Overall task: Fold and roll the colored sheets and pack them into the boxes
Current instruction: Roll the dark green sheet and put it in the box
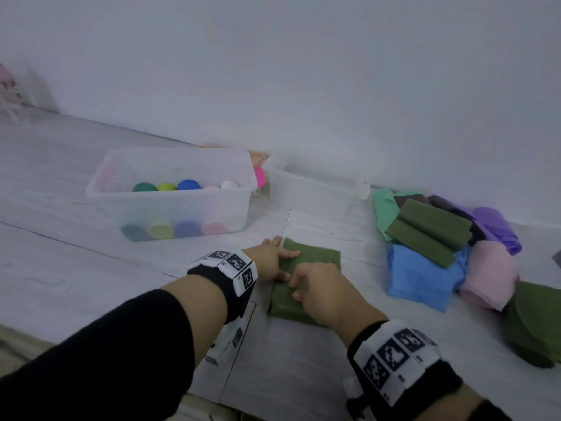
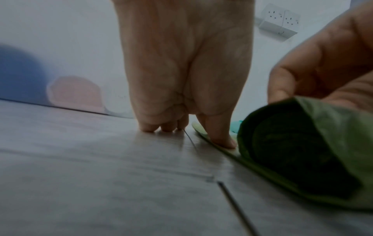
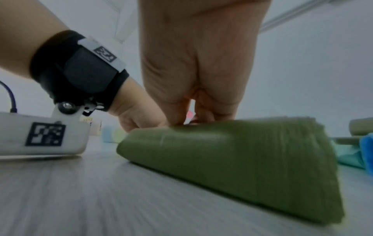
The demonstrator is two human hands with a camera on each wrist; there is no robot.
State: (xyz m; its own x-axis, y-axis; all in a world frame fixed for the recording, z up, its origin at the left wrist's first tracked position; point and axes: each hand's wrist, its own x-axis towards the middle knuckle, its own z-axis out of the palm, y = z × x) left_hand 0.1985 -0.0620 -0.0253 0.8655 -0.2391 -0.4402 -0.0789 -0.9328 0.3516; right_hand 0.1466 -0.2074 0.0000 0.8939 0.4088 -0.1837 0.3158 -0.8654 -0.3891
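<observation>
On the pale wood-grain floor point(image 1: 91, 268), an olive-green sheet point(image 1: 306, 268) lies folded into a strip, its near end already curled into a thick roll under both hands. The left hand point(image 1: 270, 262) has its fingers straight and spread: the thumb presses the flat, unrolled part of the sheet, while the left wrist view shows the other fingertips point(image 2: 149, 127) resting on the bare floor just beside the sheet's edge. The right hand point(image 1: 321, 296) sits on top of the roll with its fingers curled down over it, gripping the rolled part. Toward the wall stand two clear plastic boxes: the left box point(image 1: 170, 165) holds upright rolls in dark green, yellow-green, blue, pink and white, and the right box point(image 1: 318, 189) stands just beside it, its contents hard to make out. To the right, near the wall, a pile of sheets point(image 1: 440, 238) lies loose, with olive, blue, pink, purple and mint pieces overlapping.
</observation>
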